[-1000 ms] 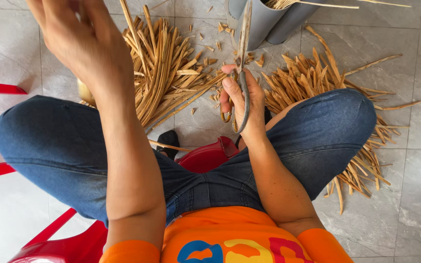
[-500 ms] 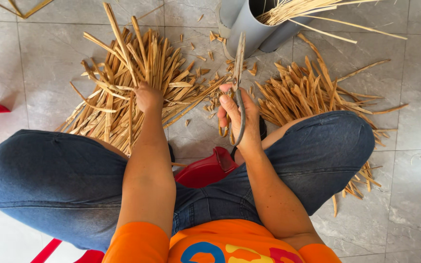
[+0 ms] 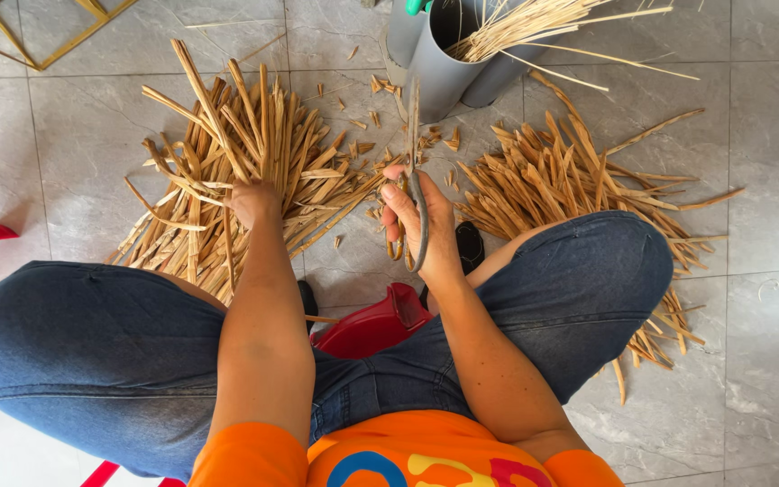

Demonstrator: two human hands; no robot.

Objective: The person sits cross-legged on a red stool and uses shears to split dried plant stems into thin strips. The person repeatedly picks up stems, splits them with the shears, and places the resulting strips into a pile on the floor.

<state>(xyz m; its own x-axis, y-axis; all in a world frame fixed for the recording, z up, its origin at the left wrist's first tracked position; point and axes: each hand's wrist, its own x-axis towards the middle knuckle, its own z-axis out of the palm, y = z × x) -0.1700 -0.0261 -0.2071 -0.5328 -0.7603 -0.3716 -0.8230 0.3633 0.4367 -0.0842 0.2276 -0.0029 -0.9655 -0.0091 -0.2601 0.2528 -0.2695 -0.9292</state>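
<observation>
The left hand (image 3: 250, 200) is closed down into the left pile of bamboo strips (image 3: 227, 171) on the floor, though what it grips is hidden. Scissors (image 3: 412, 194) are held by the right hand (image 3: 421, 221), fingers curled through the loops, blades raised. A single strip is best drawn free, kept clear of the blades.

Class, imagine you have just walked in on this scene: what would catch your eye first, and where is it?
Two big heaps of pale cut strips on the grey tiled floor: the left heap with the left hand reaching into it, and the right heap beyond the right knee. Between them, the right hand holds scissors pointing up. Grey tubes at top centre hold thin sticks.
</observation>
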